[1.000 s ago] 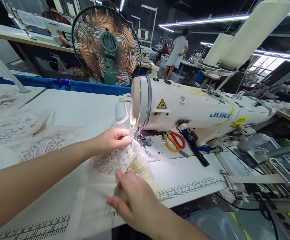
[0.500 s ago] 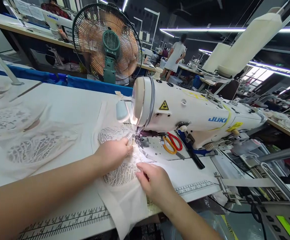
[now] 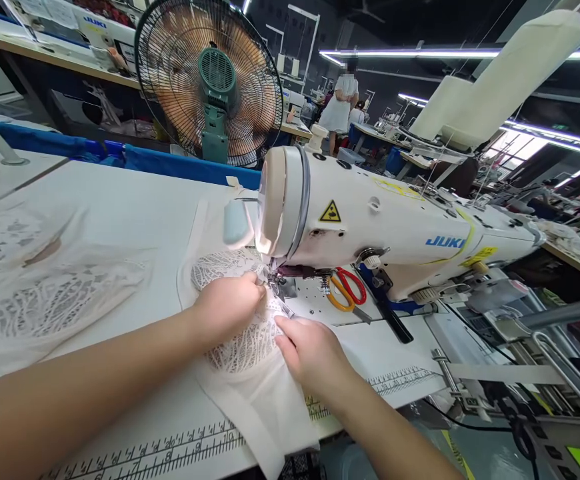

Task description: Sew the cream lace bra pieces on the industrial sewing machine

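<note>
A white garment piece with lace panels (image 3: 243, 347) lies under the needle area of a JUKI sewing machine (image 3: 365, 220). My left hand (image 3: 230, 303) is closed on the fabric just left of the presser foot (image 3: 279, 283), its fingertips bent down out of sight. Nearer to me, my right hand (image 3: 313, 350) pinches the right edge of the lace between thumb and forefinger. Below both hands the plain white cloth hangs over the table's front edge. Scissors with red and orange handles (image 3: 343, 293) rest on the machine bed, right of the needle.
More lace pieces (image 3: 65, 300) lie on the white table to the left. A big fan (image 3: 215, 87) stands behind the table. Thread cones (image 3: 515, 73) rise at the upper right. Printed rulers (image 3: 180, 443) run along the front edge. A person (image 3: 340, 100) stands far back.
The view has shifted slightly. Both hands keep their grip beside the needle, and the hanging cloth at the front edge has swung to the right.
</note>
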